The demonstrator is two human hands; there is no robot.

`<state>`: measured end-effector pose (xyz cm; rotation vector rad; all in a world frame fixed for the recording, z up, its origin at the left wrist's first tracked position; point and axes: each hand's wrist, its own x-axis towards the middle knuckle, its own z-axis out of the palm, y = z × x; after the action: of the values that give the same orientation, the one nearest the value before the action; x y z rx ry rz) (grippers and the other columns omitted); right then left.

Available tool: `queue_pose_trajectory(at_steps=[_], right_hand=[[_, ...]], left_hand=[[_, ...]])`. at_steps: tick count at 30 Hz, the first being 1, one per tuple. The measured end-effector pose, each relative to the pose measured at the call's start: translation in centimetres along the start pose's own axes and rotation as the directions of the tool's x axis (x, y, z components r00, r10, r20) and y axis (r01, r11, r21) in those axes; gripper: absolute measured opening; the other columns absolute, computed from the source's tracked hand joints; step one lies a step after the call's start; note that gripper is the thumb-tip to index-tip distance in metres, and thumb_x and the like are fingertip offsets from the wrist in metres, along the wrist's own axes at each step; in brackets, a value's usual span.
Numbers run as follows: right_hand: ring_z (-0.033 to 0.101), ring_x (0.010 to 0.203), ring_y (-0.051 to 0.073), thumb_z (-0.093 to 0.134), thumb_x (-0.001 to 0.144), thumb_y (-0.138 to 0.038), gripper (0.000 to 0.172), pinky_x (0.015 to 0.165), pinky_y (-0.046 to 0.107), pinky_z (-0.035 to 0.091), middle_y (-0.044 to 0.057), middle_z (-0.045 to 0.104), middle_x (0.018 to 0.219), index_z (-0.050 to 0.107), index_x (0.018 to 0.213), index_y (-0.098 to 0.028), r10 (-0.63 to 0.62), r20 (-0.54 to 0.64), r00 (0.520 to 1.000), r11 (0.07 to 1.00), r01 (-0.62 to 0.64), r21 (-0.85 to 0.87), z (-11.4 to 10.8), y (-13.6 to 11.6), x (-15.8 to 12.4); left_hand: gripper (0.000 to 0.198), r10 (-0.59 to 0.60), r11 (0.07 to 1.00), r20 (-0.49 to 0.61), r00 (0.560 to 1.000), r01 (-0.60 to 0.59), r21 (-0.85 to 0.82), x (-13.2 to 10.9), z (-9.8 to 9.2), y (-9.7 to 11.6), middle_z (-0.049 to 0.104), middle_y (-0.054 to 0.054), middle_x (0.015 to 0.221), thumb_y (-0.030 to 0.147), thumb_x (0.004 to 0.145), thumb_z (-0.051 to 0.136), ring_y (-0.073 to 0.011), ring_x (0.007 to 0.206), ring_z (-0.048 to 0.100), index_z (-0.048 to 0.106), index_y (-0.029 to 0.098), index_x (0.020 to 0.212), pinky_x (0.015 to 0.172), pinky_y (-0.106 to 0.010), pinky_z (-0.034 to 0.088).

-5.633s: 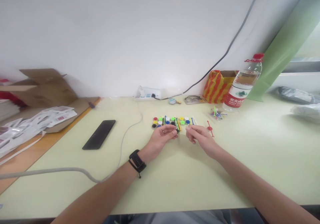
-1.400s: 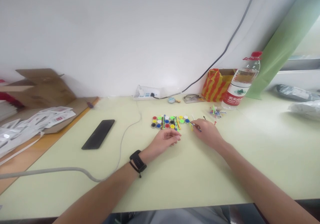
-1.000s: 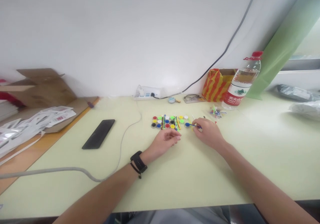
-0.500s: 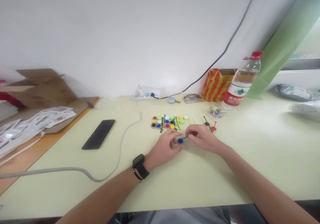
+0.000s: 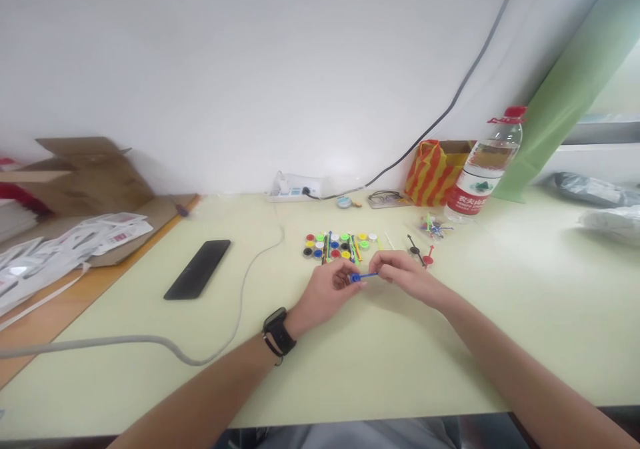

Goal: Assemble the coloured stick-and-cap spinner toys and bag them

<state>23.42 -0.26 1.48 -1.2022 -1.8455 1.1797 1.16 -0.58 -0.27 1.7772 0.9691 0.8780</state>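
A small blue piece (image 5: 361, 277), a round head on a thin stem, is held between both hands just above the pale green table (image 5: 350, 369). My left hand (image 5: 327, 290), with a black watch on the wrist, pinches the round head. My right hand (image 5: 403, 277) pinches the stem end. Just behind the hands lies a cluster of several coloured round pieces and sticks (image 5: 340, 245). A black piece (image 5: 413, 249) and a red piece (image 5: 428, 257) lie to the right of my right hand.
A black phone (image 5: 199, 269) lies at the left, beside a grey cable (image 5: 150, 342). At the back stand a power strip (image 5: 295, 187), glasses (image 5: 386, 199), a striped bag (image 5: 431, 174) and a water bottle (image 5: 483, 172). Cardboard and white packets (image 5: 65, 242) fill the left.
My right hand picked the blue piece from the cluster's right end and brought it toward me. My left hand rose to meet it and now pinches its round head.
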Motion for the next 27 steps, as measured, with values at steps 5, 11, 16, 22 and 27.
queue_pose_trajectory(at_steps=[5, 11, 16, 22, 27], right_hand=[[0.038, 0.063, 0.014, 0.046, 0.085, -0.02, 0.018, 0.06, 0.028, 0.03, -0.004, 0.04, 0.065, 0.064, 0.086, -0.021, 0.061, -0.049, 0.997, 0.994, -0.056, 0.099, 0.3, -0.1, -0.1], [0.038, 0.065, 0.014, 0.05, 0.1, -0.04, 0.02, 0.062, 0.028, 0.034, -0.004, 0.041, 0.07, 0.059, 0.102, -0.023, -0.029, -0.003, 1.0, 0.977, 0.029, 0.212, 0.7, -0.5, -0.4], [0.038, 0.065, 0.013, 0.048, 0.103, -0.048, 0.022, 0.063, 0.028, 0.035, -0.003, 0.043, 0.079, 0.049, 0.104, -0.026, -0.127, 0.094, 0.987, 0.934, 0.087, 0.346, 1.9, -0.8, -0.6], [0.049, 0.08, 0.017, 0.048, 0.103, -0.048, 0.023, 0.07, 0.03, 0.041, 0.002, 0.052, 0.094, 0.047, 0.101, -0.025, -0.165, 0.051, 0.985, 0.967, 0.151, 0.206, 2.5, -0.7, -0.7], [0.048, 0.074, 0.016, 0.052, 0.101, -0.045, 0.022, 0.065, 0.029, 0.039, 0.001, 0.054, 0.086, 0.051, 0.096, -0.024, -0.159, 0.032, 0.987, 0.982, 0.155, 0.108, 2.4, -0.4, -0.5]], left_hand=[[0.028, -0.049, 0.983, -0.02, 0.999, 0.045, -0.178, 0.4, -0.1, -0.5, 0.066, -0.002, 0.087, 0.036, 0.08, 0.08, -0.0129, 0.075, 0.061, 0.066, 0.016, 0.094, 0.071, -0.026, 0.051], [0.03, -0.069, 0.962, -0.01, 0.998, 0.064, -0.265, 0.6, -0.1, -1.3, 0.068, -0.003, 0.085, 0.036, 0.079, 0.082, -0.0131, 0.071, 0.063, 0.069, 0.016, 0.099, 0.064, -0.025, 0.053], [0.031, -0.041, 0.96, -0.009, 0.999, 0.037, -0.278, 0.7, -0.2, -1.2, 0.073, -0.006, 0.087, 0.034, 0.078, 0.084, -0.0152, 0.075, 0.067, 0.072, 0.014, 0.099, 0.071, -0.028, 0.056], [0.03, 0.002, 0.963, 0.016, 1.0, 0.002, -0.27, 0.4, -0.2, -0.4, 0.076, -0.01, 0.096, 0.037, 0.081, 0.082, -0.0212, 0.09, 0.073, 0.073, 0.015, 0.1, 0.086, -0.035, 0.059], [0.031, 0.008, 0.96, 0.024, 1.0, 0.0, -0.279, 0.4, -0.1, -0.4, 0.077, -0.011, 0.103, 0.037, 0.084, 0.078, -0.0249, 0.098, 0.073, 0.073, 0.016, 0.106, 0.092, -0.04, 0.059]])
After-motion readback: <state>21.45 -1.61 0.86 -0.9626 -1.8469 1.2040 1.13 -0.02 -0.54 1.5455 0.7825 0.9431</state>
